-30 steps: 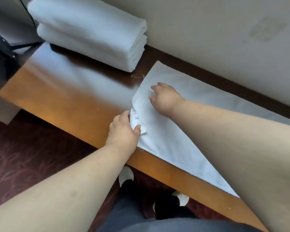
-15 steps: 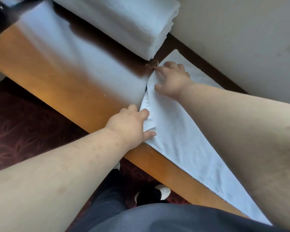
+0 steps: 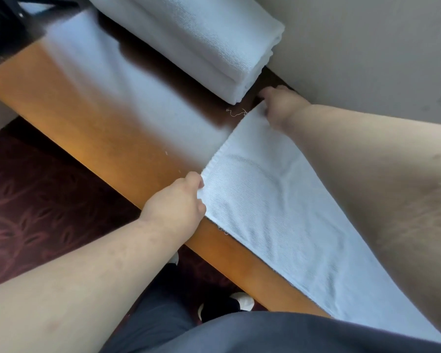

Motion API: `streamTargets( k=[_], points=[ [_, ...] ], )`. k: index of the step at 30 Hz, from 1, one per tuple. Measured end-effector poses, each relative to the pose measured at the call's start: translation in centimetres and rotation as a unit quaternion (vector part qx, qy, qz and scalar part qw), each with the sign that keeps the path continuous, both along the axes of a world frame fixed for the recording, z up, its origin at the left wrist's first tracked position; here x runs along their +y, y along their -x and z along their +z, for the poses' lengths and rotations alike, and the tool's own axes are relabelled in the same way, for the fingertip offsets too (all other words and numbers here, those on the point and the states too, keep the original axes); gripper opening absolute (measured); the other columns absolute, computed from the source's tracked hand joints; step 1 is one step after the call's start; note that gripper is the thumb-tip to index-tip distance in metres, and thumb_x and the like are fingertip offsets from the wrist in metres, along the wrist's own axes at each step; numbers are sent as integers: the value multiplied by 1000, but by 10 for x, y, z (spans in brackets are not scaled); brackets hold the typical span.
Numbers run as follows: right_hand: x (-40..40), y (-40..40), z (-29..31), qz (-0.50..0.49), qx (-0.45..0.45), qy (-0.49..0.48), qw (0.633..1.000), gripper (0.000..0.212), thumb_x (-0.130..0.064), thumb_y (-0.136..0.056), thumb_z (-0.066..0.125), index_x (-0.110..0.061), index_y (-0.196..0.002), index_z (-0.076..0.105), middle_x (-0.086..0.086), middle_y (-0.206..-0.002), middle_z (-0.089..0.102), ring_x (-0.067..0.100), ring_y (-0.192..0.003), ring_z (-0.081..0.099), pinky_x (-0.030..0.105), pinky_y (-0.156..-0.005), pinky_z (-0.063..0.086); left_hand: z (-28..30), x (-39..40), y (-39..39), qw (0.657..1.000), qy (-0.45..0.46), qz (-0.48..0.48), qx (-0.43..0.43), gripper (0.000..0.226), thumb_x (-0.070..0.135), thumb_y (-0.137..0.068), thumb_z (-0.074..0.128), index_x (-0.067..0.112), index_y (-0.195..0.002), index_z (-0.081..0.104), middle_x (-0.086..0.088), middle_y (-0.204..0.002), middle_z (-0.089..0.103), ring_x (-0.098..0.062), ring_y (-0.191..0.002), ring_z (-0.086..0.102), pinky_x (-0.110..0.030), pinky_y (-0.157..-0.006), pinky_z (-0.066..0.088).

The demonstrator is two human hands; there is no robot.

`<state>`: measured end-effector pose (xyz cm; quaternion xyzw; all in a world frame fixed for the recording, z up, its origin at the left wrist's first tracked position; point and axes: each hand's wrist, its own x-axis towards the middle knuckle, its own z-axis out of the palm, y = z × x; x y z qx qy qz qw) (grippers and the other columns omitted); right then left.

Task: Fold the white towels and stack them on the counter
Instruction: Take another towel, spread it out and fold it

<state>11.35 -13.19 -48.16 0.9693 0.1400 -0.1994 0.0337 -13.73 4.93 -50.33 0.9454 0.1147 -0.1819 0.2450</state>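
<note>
Two folded white terry towels [image 3: 201, 44] already lay stacked at twelve o'clock on the glossy wooden counter [image 3: 117, 128] — the flat white towel [image 3: 278, 212] remained unfolded, left hand [image 3: 176, 202] and right hand [image 3: 280, 105] each holding a corner in a pinching grip.

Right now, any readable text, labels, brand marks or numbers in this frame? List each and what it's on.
None readable.
The flat towel, gripped at its corners by the left hand and the right hand: no tag or print shows, only a faint rounded mark with no letters.
The folded towels: plain.
The counter and the wall: no writing.
</note>
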Motion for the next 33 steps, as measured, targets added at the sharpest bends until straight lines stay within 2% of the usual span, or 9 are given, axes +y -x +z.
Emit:
streamTargets(
  k=[5,8,12,15,19,22,25,28,33],
  points=[
    [1,-11,-1,38,-21,1,999,32,-14,-94,48,-12,-124,55,17,-117,56,34,-100,55,33,-79,41,-3,2,5,998,43,39,23,49,30,-92,55,30,-137,36,7,-102,62,-13,-71,61,-35,-62,56],
    [-2,-9,1,0,-40,-31,999,24,-17,-92,47,-11,-112,58,12,-102,58,27,-86,48,31,-72,36,-2,2,5,997,62,26,25,27,33,-94,50,28,-121,53,6,-102,57,-13,-73,57,-32,-60,51],
    [-13,3,9,-120,-64,-152,979,25,-15,-89,45,-14,-108,59,7,-96,55,27,-87,50,30,-73,38,10,-10,10,993,114,15,-38,5,38,-94,50,37,-89,52,14,-95,52,-6,-66,54,-27,-55,45],
    [-26,15,17,-233,-65,-275,931,29,-12,-88,42,-17,-105,65,12,-103,66,31,-93,61,33,-78,49,21,-25,11,987,139,-7,-75,8,37,-91,53,39,-84,49,16,-90,50,-3,-71,52,-21,-56,39],
    [-43,33,22,-397,-84,-452,794,19,-31,-90,50,-18,-84,62,7,-91,69,31,-91,68,47,-87,56,36,-51,14,980,158,-66,-98,8,34,-90,54,37,-84,49,17,-88,50,0,-78,49,-16,-55,33],
    [-56,48,26,-448,-122,-514,722,7,-30,-84,64,-24,-85,62,-8,-77,63,14,-73,65,28,-71,55,47,-72,17,972,173,-118,-103,8,33,-87,54,37,-83,48,18,-88,48,0,-81,47,-15,-56,32],
    [-78,64,37,-454,-147,-525,704,21,-14,-88,54,-24,-106,62,-14,-81,59,7,-71,59,17,-66,47,62,-97,21,961,195,-169,-96,8,34,-86,53,38,-82,46,20,-88,49,1,-85,49,-18,-61,38],
    [-111,87,58,-452,-187,-541,684,33,-5,-87,45,-28,-108,55,-11,-93,58,10,-73,57,23,-73,48,76,-128,26,950,196,-227,-91,12,38,-87,54,43,-84,43,24,-90,51,4,-88,50,-13,-64,38],
    [-178,131,79,-480,-209,-545,655,37,4,-78,29,-26,-82,50,-1,-78,55,18,-52,44,29,-50,41,94,-183,39,917,233,-311,-92,12,44,-82,49,51,-80,39,35,-101,46,7,-81,50,-11,-60,34]
  ],
)
